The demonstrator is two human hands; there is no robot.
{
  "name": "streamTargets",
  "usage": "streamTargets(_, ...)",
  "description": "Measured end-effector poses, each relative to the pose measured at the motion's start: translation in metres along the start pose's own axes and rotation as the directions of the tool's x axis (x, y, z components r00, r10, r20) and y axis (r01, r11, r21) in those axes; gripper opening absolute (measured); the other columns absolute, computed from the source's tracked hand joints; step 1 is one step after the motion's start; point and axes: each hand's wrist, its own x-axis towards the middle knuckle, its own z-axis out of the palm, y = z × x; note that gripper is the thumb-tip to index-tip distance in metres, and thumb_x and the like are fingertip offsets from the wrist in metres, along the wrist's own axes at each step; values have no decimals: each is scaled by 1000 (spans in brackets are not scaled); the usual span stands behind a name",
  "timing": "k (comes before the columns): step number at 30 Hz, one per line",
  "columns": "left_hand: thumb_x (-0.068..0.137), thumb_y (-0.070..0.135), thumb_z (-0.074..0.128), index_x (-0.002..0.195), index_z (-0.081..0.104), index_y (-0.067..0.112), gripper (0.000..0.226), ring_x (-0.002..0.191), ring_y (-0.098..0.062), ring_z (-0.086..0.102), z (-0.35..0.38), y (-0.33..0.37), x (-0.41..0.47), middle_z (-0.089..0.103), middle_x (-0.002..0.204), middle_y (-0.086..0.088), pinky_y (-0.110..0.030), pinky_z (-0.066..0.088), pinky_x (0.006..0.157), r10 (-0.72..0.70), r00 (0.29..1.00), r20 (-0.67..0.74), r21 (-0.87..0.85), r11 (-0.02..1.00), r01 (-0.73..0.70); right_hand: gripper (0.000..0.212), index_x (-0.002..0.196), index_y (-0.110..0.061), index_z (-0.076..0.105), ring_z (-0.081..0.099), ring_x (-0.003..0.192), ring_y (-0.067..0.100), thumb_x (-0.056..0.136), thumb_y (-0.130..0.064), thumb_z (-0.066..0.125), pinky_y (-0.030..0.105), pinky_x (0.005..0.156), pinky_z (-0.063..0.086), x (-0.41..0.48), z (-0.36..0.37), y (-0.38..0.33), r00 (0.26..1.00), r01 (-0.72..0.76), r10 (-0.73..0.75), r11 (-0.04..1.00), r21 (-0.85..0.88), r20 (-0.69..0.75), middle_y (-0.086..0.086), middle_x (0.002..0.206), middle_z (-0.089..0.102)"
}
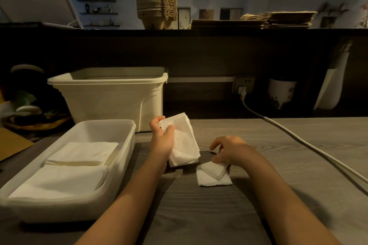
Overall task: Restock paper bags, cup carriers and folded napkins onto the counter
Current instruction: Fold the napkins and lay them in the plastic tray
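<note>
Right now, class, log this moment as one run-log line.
left hand: holds napkin stack | right hand: pinches folded napkin on table | tray: two napkin piles | counter: cup carriers, paper bags

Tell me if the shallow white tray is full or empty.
Partly full: the tray holds two napkin stacks lying side by side, its far end bare.

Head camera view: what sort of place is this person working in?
Probably behind a café or takeaway counter. Stacked pulp cup carriers and flat paper bags sit on the raised ledge, and a white tray below holds folded napkins.
</note>
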Motion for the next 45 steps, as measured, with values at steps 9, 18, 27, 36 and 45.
streamTargets(9, 100, 18, 37, 134, 20, 30, 40, 111, -31, 51, 0, 1, 2, 38, 131, -11, -47, 50, 91, 12, 1000, -21, 34, 999, -11, 25, 109, -28, 62, 51, 89, 4, 92, -11, 53, 14, 71, 41, -3, -3, -9, 961, 251, -244, 967, 43, -129, -9, 97, 55)
streamTargets(18, 100, 14, 35, 132, 25, 27, 36, 77, -14, 50, 0, 0, -4, 41, 107, -2, -27, 46, 62, 175, 984, -43, 147, 975, -167, 16, 92, -21, 65, 62, 88, 16, 86, -7, 60, 26, 76, 55, -14, -15, -10, 945, 324, -215, 538, 778, -245, 2, 93, 63)
streamTargets(27, 99, 12, 38, 128, 27, 29, 35, 75, -9, 48, 1, 0, -5, 43, 91, 7, -41, 51, 79, 221, 974, 46, 171, 959, -225, 35, 97, -21, 65, 60, 101, 17, 81, 8, 57, 26, 83, 53, -15, -15, -10, 923, 342, -341, 507, 791, -180, 1, 105, 62)
streamTargets(36, 100, 13, 36, 130, 27, 33, 37, 78, -6, 45, 2, -2, -4, 38, 114, 1, -21, 46, 63, 229, 971, 63, 160, 958, -237, 6, 87, -22, 63, 64, 87, 12, 87, -16, 61, 19, 64, 50, -10, -10, -11, 931, 357, -186, 646, 675, -314, -3, 90, 66)
streamTargets(45, 98, 10, 33, 81, 52, 31, 34, 82, -3, 42, 6, -6, -2, 45, 91, 16, -24, 40, 70, 246, 949, 196, 258, 921, -292, 5, 83, -24, 61, 60, 81, 6, 88, -22, 61, 12, 53, 44, -8, -6, -12, 910, 358, -111, 694, 624, -399, -6, 89, 63)
